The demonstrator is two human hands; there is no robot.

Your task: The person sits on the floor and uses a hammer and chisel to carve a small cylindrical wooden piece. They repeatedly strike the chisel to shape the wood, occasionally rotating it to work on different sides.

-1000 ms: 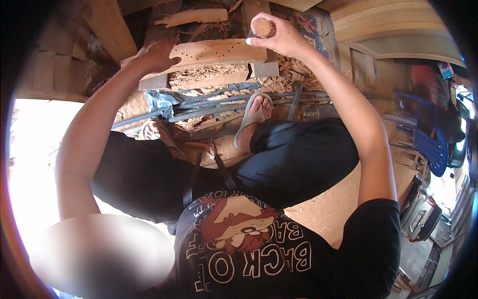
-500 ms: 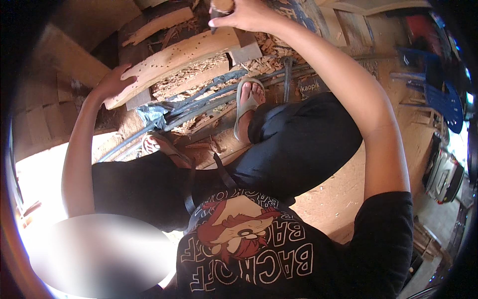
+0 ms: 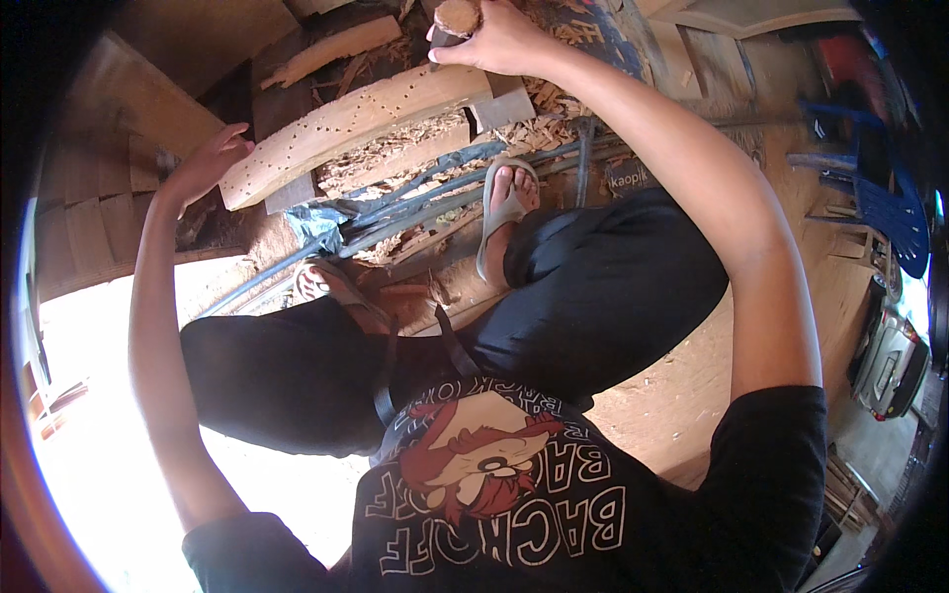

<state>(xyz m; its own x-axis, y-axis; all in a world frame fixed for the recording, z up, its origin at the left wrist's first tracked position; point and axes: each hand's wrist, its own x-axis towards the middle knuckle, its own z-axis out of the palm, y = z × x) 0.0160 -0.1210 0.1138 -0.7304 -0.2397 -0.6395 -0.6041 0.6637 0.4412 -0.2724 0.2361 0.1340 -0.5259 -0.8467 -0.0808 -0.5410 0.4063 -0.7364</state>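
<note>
A pale wooden plank [image 3: 356, 117] dotted with small dark holes lies across two blocks at the top of the view. My left hand [image 3: 210, 166] is beside the plank's left end, fingers apart and holding nothing. Over the plank's right end, my right hand [image 3: 499, 40] is closed round a dark tool with a round, pale wooden end [image 3: 458, 17]; the rest of the tool is mostly hidden, so its kind is unclear. Wood chips [image 3: 420, 143] lie around and under the plank.
Another rough wood piece [image 3: 331, 51] lies beyond the plank. Long metal bars [image 3: 395, 212] and crumpled blue plastic [image 3: 318, 225] lie between the plank and my sandalled feet [image 3: 509, 203]. A blue plastic chair [image 3: 885, 212] and a parked vehicle [image 3: 890, 366] are at the right.
My left hand has come off the plank's left end and moved a little left, its fingers lifted. My right hand keeps its hold on the tool. The whole view has shifted slightly.
</note>
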